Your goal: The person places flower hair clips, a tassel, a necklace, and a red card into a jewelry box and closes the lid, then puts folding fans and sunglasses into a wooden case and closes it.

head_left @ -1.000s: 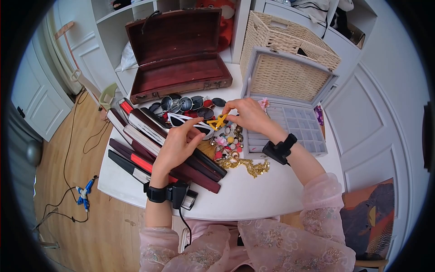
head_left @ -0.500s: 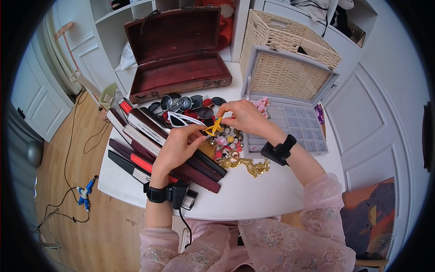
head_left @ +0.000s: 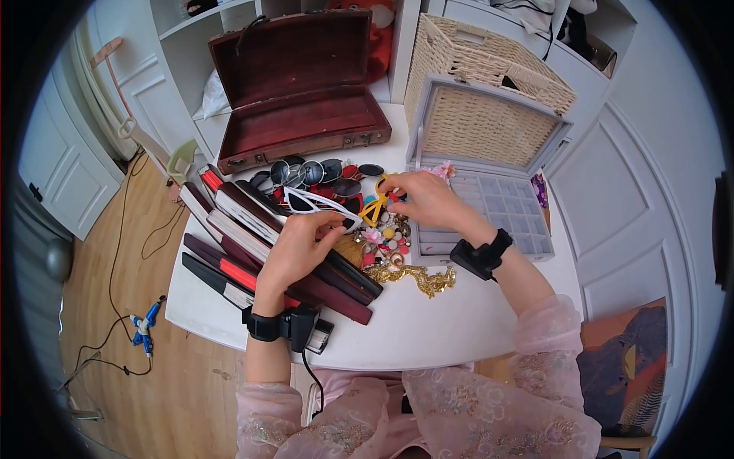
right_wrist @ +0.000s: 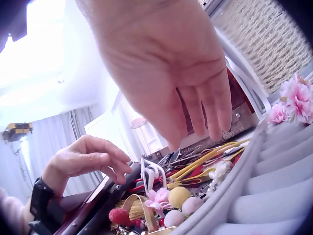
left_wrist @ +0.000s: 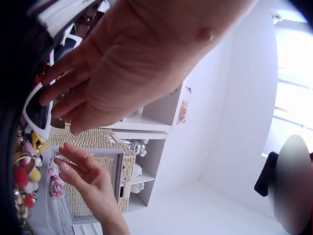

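Observation:
Yellow-framed sunglasses (head_left: 372, 209) lie on the pile, partly covered in the head view by my right hand (head_left: 430, 202). In the right wrist view the fingers of that hand hang loosely above the yellow arms, with nothing between them. My left hand (head_left: 303, 246) is bent at the wrist over the books, its fingertips beside white-framed sunglasses (head_left: 302, 200). Those fingers (left_wrist: 63, 95) overlap the white frame (left_wrist: 36, 120) in the left wrist view, relaxed and not wrapped round it. Several dark round sunglasses (head_left: 311, 174) lie behind.
Books (head_left: 229, 229) are stacked on the left. Hair ties with pompoms (head_left: 389, 233) and a gold chain (head_left: 424, 281) lie in the middle. An open grey jewellery box (head_left: 508, 206) stands right, before a woven basket (head_left: 489, 61); an open brown case (head_left: 306, 122) stands behind.
Both hands were handling the yellow sunglasses. The glasses now rest on the pile, let go, and my right hand has shifted slightly right; the left hand has barely moved.

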`<act>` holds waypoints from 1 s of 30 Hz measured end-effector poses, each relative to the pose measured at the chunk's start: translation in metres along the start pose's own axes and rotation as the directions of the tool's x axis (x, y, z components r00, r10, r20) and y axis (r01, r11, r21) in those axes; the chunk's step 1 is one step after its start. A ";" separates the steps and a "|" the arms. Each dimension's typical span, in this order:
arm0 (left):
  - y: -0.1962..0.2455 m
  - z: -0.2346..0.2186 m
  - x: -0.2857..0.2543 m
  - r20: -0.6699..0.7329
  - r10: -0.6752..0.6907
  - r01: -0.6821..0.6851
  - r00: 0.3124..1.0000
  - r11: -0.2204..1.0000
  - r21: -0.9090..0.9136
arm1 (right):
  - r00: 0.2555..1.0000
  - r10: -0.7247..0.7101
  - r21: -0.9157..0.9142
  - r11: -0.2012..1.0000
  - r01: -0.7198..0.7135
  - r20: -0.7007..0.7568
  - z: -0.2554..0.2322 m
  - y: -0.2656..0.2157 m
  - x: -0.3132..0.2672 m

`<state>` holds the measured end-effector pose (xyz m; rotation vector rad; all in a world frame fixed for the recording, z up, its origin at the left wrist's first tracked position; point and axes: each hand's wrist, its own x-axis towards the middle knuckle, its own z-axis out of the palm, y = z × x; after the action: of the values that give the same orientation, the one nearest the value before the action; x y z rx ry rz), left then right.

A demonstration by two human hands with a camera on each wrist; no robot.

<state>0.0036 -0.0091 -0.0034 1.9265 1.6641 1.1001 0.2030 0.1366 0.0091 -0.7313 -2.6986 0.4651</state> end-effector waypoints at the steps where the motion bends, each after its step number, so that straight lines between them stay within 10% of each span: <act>1: 0.000 0.000 0.000 0.000 0.005 -0.005 1.000 1.000 -0.002 | 0.999 0.024 -0.019 1.000 -0.024 0.025 -0.001 0.004 -0.001; 30: -0.001 0.000 -0.001 0.046 -0.011 0.011 0.999 1.000 -0.015 | 0.996 0.038 -0.139 0.990 -0.026 0.083 0.012 0.015 -0.005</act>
<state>0.0028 -0.0095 -0.0041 1.9161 1.6354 1.0541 0.2090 0.1435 -0.0090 -0.8100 -2.8255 0.3260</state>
